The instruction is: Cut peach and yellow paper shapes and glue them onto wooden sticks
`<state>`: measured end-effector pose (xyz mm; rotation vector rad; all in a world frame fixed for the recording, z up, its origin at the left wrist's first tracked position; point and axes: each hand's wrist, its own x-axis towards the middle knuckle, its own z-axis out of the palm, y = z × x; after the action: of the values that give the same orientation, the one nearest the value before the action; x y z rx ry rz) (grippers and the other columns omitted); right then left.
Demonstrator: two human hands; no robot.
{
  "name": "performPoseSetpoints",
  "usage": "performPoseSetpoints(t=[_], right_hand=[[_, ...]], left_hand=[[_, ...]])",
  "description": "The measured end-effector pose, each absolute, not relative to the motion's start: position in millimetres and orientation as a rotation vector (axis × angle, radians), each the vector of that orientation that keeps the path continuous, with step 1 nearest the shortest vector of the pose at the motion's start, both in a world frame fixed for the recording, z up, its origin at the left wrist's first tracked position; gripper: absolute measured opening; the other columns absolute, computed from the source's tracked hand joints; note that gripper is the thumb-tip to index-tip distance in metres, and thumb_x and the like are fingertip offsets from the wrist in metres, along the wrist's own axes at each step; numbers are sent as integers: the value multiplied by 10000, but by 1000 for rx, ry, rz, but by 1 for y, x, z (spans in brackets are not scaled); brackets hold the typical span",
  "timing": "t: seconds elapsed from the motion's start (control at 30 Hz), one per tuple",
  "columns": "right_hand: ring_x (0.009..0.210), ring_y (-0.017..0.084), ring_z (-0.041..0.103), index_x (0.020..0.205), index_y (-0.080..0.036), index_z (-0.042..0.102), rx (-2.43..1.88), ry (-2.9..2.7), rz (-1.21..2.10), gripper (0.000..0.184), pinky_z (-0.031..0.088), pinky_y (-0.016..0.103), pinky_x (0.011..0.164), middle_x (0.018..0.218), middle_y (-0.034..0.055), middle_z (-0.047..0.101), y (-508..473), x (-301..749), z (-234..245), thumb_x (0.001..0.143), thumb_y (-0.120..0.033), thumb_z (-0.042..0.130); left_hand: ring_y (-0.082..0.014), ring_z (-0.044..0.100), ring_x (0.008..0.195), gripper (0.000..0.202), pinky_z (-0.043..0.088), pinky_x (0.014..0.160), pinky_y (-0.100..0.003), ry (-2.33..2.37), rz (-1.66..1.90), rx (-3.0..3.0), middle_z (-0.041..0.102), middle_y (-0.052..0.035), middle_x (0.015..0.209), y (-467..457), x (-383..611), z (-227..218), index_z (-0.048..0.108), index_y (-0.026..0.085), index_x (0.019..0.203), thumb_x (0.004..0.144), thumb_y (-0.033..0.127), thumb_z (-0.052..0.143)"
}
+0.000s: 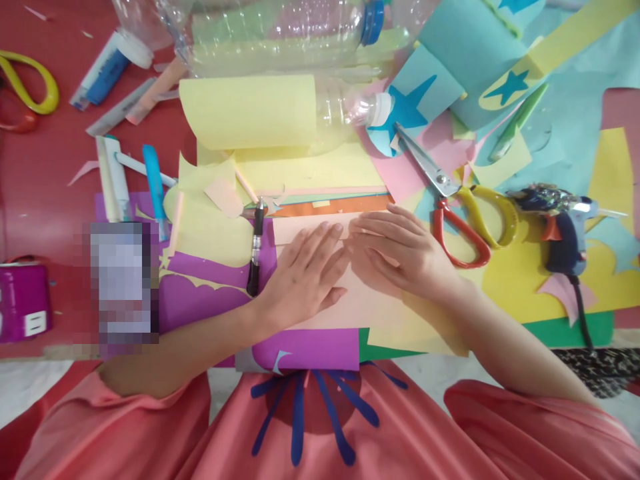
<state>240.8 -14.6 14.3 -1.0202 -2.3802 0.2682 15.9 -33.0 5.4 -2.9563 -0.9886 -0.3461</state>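
A pale pink sheet of paper [365, 300] lies in front of me, with a narrow strip along its far edge that looks folded or separate. Flat on its left part rests my left hand [305, 273], fingers stretched out. My right hand [400, 247] is on the right part, fingers extended and slightly curved, its fingertips close to those of the left. Just left of my left hand is a black and silver pen [256, 247]. Right of my right hand lie scissors [445, 193] with red and yellow handles, blades pointing away to the left.
Beyond the sheet lies a plastic bottle [340, 103] wrapped in yellow paper [245, 113], with a bigger clear bottle [280, 33] behind. A glue gun [565, 227] sits at right on yellow paper. Purple paper [195, 300], a glue tube [107, 70] and more scissors [37, 83] are at left.
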Motion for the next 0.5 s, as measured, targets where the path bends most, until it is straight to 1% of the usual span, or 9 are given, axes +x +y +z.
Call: performPoseSetpoints(t=[0.07, 0.17, 0.33, 0.5], right_hand=[[1105, 237, 683, 1089, -168, 662, -1017, -2380, 294, 253, 512, 450, 1006, 1131, 117, 744, -15, 241, 13, 890, -110, 517], [1104, 232, 682, 1092, -183, 663, -996, -2364, 315, 261, 528, 429, 977, 1125, 106, 746, -15, 240, 12, 893, -118, 507], [1091, 241, 685, 1066, -182, 663, -984, -2354, 297, 235, 527, 446, 983, 1107, 105, 749, -13, 240, 10, 887, -118, 523], [1084, 236, 687, 1050, -188, 676, -987, -2349, 314, 233, 551, 416, 942, 1102, 101, 750, -12, 240, 9, 888, -125, 520]], left_hand=[[-389, 471, 1357, 559, 374, 1104, -532, -1014, -329, -2996, 502, -253, 1435, -32, 15, 5, 451, 74, 1366, 934, 424, 508], [-409, 445, 1371, 565, 355, 1113, -543, -1032, -333, -3045, 474, -261, 1455, -31, 15, 3, 454, 70, 1365, 924, 415, 529], [-404, 440, 1374, 563, 342, 1125, -532, -1033, -344, -3064, 467, -259, 1461, -30, 16, 0, 461, 70, 1356, 920, 418, 537], [-406, 443, 1370, 568, 338, 1123, -526, -1025, -341, -3066, 482, -255, 1448, -30, 15, -1, 461, 64, 1356, 924, 427, 529]])
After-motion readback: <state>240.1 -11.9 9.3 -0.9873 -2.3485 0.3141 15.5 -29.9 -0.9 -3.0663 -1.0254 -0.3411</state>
